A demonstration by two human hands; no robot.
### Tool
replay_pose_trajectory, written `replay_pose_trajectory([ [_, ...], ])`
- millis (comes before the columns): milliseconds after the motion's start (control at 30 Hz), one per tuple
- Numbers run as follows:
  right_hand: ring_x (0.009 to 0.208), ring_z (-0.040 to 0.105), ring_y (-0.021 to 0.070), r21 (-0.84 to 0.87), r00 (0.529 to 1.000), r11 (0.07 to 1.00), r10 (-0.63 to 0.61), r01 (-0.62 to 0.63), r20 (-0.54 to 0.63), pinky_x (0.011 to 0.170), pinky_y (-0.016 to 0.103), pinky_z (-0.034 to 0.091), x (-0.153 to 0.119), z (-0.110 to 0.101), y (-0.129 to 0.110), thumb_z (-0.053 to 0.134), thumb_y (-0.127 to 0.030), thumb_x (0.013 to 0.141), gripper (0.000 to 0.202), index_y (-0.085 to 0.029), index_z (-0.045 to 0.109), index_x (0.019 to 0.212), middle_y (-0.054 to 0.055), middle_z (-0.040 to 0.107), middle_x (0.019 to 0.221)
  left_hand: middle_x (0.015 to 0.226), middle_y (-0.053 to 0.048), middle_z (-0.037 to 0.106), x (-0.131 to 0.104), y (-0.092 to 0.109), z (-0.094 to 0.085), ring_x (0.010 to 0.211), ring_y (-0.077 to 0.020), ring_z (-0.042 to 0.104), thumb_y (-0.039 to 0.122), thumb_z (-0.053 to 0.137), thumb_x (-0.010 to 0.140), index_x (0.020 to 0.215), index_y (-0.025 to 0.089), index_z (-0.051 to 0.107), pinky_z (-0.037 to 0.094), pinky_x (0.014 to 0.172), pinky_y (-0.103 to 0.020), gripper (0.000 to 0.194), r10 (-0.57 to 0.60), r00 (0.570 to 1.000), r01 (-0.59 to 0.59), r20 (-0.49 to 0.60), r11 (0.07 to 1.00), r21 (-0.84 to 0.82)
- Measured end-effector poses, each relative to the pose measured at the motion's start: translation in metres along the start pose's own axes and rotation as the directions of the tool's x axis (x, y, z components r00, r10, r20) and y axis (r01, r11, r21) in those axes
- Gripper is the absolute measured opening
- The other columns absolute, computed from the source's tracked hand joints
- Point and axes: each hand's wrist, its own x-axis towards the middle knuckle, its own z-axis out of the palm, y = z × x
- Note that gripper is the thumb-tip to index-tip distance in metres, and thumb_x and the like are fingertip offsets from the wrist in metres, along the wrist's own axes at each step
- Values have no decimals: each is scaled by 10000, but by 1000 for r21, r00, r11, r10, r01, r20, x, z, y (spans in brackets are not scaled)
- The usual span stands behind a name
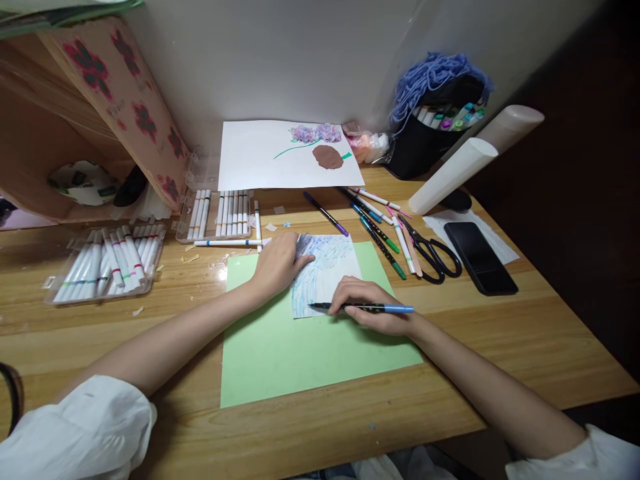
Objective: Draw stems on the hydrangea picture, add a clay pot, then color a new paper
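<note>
My right hand (pixel 373 305) grips a dark marker pen with a blue end (pixel 397 309). Its tip touches the lower left part of a white sheet (pixel 323 283) covered with blue and purple strokes. On that sheet's upper left edge rests my left hand (pixel 280 263), fingers stretched out and thumb apart, partly covering it. Beneath lies a larger light green sheet (pixel 300 367). Just beyond the white sheet is a purple-ended marker (pixel 326 213).
Boxes of white markers (pixel 107 263) stand at the left. A white drawing (pixel 260 157) leans at the back. Black scissors (pixel 433 257), loose markers (pixel 380 247) and a phone (pixel 481 258) lie to the right. Behind them stand a dark pen holder (pixel 407 150) and a white tube (pixel 453 175).
</note>
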Motion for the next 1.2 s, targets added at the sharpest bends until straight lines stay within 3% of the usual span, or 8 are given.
replay_pose_trajectory([
  [133, 803, 552, 175, -10, 999, 1000, -1, 1, 45, 827, 364, 392, 2, 1, -2, 482, -147, 858, 175, -189, 641, 917, 47, 659, 837, 839, -60, 577, 0, 1, -1, 793, -243, 550, 429, 564, 862, 873, 184, 458, 348, 623, -313, 268, -2, 1000, 2, 2, 1000, -3],
  [467, 853, 568, 185, 60, 998, 996, 61, -61, -5, 807, 348, 405, 1, -1, 0, 473, -167, 866, 187, -188, 641, 944, 57, 659, 875, 835, -56, 575, 0, 0, 0, 799, -243, 553, 435, 562, 862, 861, 190, 448, 351, 625, -308, 270, -8, 1000, 8, 11, 1000, 3],
  [600, 805, 554, 171, -30, 996, 999, 14, -12, 87, 847, 363, 372, 4, 1, -3, 491, -137, 846, 195, -206, 654, 927, 37, 667, 847, 835, -60, 576, 0, -1, 0, 799, -246, 551, 424, 574, 857, 862, 187, 448, 341, 625, -310, 268, 3, 1000, -3, -6, 1000, -25],
  [767, 785, 551, 176, 62, 997, 998, -3, -2, 75, 810, 361, 386, 2, -1, 0, 492, -237, 875, 172, -194, 659, 874, 46, 652, 810, 816, -55, 572, 0, -1, 0, 781, -246, 548, 426, 574, 857, 848, 192, 437, 325, 605, -307, 271, 3, 1000, -3, 0, 1000, -7],
  [867, 740, 554, 170, 249, 991, 968, 71, -41, -112, 701, 314, 417, -3, -7, 7, 487, -357, 894, 255, -168, 640, 818, 50, 613, 769, 802, -49, 567, 0, -1, 0, 760, -238, 546, 422, 568, 860, 833, 197, 428, 317, 588, -301, 266, -2, 1000, 2, -4, 1000, -20],
  [1033, 686, 554, 138, 287, 845, 940, 302, -186, -441, 634, 258, 428, -4, -12, 15, 526, -316, 885, 132, -192, 560, 913, 4, 562, 745, 753, -22, 549, 0, -4, 0, 695, -205, 534, 416, 490, 897, 797, 212, 407, 311, 555, -281, 242, -73, 997, 72, -4, 991, -110],
  [1100, 770, 571, 150, 261, 839, 943, 307, -206, -449, 686, 271, 445, -2, -10, 13, 531, -278, 876, 130, -198, 540, 978, 22, 579, 843, 750, -18, 547, -1, -4, -1, 676, -193, 526, 398, 453, 915, 783, 214, 398, 314, 552, -277, 233, -80, 997, 77, -19, 987, -139],
  [1200, 801, 556, 157, 123, 879, 956, 293, -266, -375, 710, 279, 439, 1, -8, 7, 546, -209, 848, 126, -190, 581, 968, 42, 586, 901, 740, -18, 545, -2, -4, -1, 668, -192, 521, 391, 444, 916, 774, 215, 398, 319, 553, -280, 231, -64, 997, 59, -34, 989, -137],
])
